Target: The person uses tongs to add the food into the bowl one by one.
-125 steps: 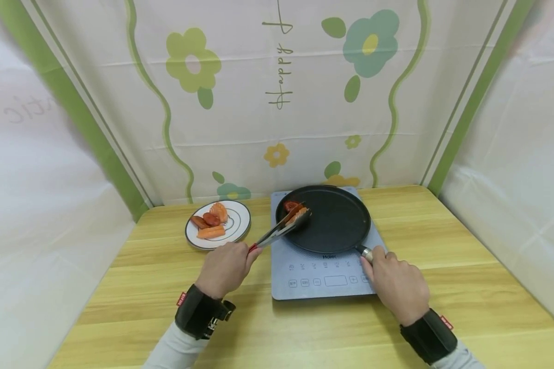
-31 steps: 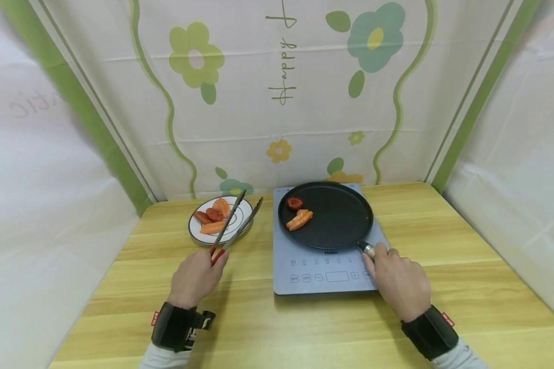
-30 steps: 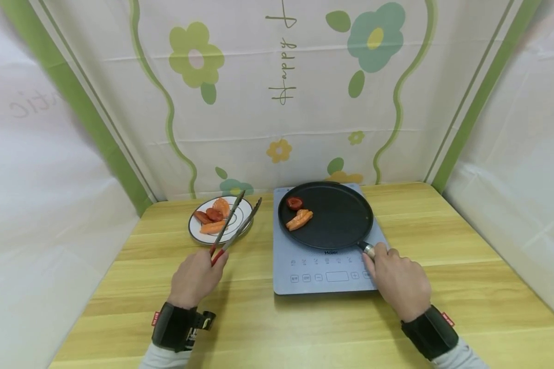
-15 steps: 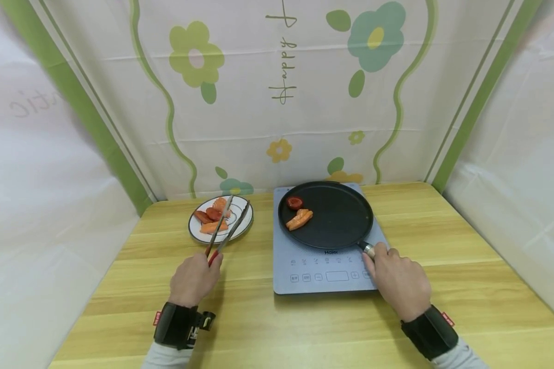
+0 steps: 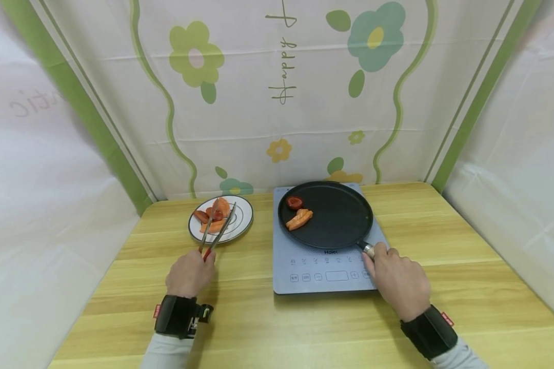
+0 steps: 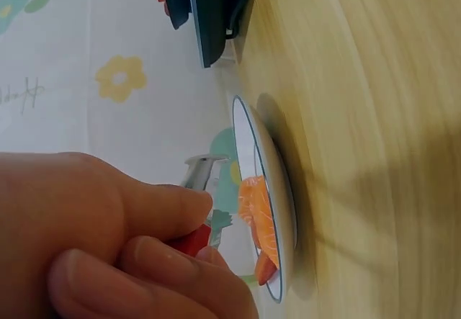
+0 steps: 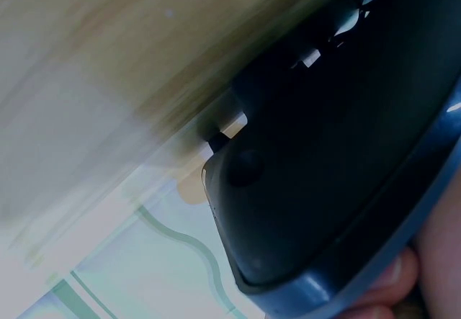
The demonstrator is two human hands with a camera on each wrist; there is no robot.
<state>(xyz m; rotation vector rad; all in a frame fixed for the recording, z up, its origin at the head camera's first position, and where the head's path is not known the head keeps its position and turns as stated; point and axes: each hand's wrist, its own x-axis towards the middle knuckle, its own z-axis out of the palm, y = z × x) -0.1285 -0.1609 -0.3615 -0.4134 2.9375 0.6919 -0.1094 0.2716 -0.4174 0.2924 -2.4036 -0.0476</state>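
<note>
Left hand clamped on tongs, tips apart over plate rim ahead, bare table around, right hand curled round pan handle, pan just beyond fingers.

Black pan, grey-blue cooktop; white plate, dark rim; orange, red slices, possibly salmon.

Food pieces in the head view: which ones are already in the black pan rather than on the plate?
Two: the round dark-red slice and the orange salmon piece, both at the pan's left side.
</note>
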